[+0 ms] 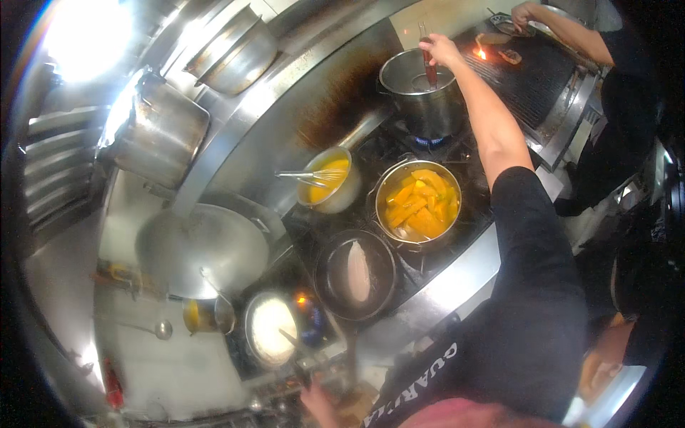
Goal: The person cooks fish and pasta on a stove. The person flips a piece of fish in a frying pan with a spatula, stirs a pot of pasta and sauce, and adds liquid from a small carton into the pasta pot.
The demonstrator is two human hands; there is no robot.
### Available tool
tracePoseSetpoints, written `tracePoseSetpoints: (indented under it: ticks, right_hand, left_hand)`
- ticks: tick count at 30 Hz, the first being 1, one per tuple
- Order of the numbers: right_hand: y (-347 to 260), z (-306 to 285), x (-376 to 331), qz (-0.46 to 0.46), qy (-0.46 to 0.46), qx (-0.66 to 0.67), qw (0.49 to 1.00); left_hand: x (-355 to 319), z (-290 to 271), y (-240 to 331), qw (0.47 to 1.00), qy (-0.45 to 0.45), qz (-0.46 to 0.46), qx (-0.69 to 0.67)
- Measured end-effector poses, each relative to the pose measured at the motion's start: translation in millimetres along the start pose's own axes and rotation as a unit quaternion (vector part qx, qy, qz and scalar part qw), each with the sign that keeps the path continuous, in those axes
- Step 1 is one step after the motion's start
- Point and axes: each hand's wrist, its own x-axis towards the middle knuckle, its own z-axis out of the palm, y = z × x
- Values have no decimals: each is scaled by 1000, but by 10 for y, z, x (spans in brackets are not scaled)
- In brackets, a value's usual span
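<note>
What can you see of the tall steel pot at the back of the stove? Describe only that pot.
The tall steel pot is a deep, round, shiny metal stockpot, darkened lower down. It stands upright on the rear burner, over a blue flame. It is open, with no lid. Its contents cannot be made out. A reddish-handled utensil stands in it, gripped at the top by the right hand.

Black short-sleeved shirt point(528, 299) is worn, sleeve ended above the elbow; forearms and hands left bare. White block lettering is seen near the shirt's lower hem.
</note>
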Motion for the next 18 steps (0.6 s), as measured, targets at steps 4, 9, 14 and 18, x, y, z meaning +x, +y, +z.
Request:
tracePoseSetpoints:
  ticks: [4,9,14,18]
  right_hand:
    - [39,80,-34,84,-8,15,996]
    - [-128,251,-106,16,-7,-190,982]
    - [-303,61,-2,-110,-5,-219,969]
    - [-645,-121,-240,-259,-16,-212,942]
  left_hand:
    - [170,199,99,1000,-2,8,-25]
    - [223,513,403,996,-71,36,-40]
    - [-33,795,908,989,-146,35,3]
    - [-88,824,971,986,-164,33,5]
